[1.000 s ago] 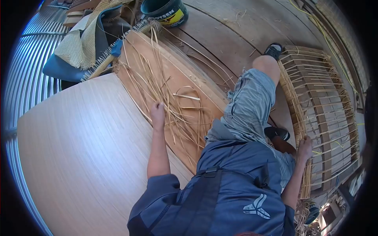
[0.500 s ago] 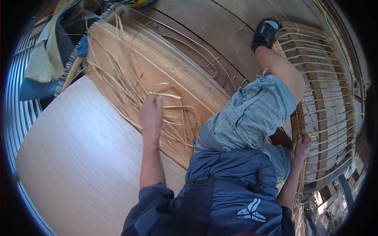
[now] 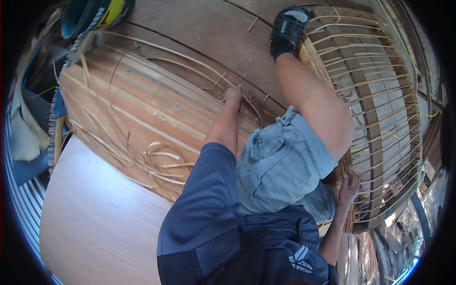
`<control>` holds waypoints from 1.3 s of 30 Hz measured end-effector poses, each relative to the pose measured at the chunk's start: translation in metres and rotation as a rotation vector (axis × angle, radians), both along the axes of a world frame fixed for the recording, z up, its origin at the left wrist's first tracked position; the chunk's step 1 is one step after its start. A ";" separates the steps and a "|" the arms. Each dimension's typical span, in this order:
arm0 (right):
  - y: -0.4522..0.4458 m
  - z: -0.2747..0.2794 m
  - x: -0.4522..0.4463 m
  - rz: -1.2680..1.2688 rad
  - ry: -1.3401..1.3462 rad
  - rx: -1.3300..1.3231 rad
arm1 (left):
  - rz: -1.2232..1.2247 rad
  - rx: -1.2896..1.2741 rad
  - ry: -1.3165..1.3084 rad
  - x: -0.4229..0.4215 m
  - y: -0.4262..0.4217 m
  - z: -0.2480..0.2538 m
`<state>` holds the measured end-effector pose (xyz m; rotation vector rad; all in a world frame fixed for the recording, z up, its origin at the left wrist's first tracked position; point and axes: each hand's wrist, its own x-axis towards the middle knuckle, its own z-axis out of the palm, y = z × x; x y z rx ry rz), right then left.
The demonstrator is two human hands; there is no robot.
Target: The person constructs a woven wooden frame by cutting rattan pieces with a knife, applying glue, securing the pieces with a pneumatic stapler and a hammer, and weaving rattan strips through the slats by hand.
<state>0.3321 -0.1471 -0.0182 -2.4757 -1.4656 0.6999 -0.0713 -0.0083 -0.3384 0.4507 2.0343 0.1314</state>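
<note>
My left hand (image 3: 233,97) reaches past the board's far edge, its fingers closed at a long thin cane strip (image 3: 190,58) that curves over the floor. On my right, my right hand (image 3: 349,186) has its fingers closed at the near side of a woven rattan frame (image 3: 363,114); what they grip there is too small to make out. Many strips run crosswise over this frame. A tangle of loose strips (image 3: 159,164) lies on the wooden board (image 3: 137,111), to the left of my left arm.
A smooth pale curved panel (image 3: 99,213) fills the lower left. At the top left stands a dark bucket (image 3: 78,19) with a yellow label, above blue and woven material (image 3: 28,128). My raised leg (image 3: 311,99) is between both hands. Scraps lie on the floor (image 3: 209,28).
My left hand has moved from the loose strips, across the board, to the strip over the floor. My right hand stays at the frame's side. The view has shifted.
</note>
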 end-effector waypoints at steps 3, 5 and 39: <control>0.005 -0.001 0.001 -0.035 -0.053 -0.016 | -0.104 0.093 -0.023 -0.012 -0.007 -0.065; 0.006 -0.001 0.007 -0.061 -0.044 -0.017 | 0.080 0.350 -0.070 -0.022 0.009 -0.079; -0.013 -0.011 0.009 -0.063 0.424 0.198 | -0.187 1.377 -0.078 -0.019 -0.026 0.368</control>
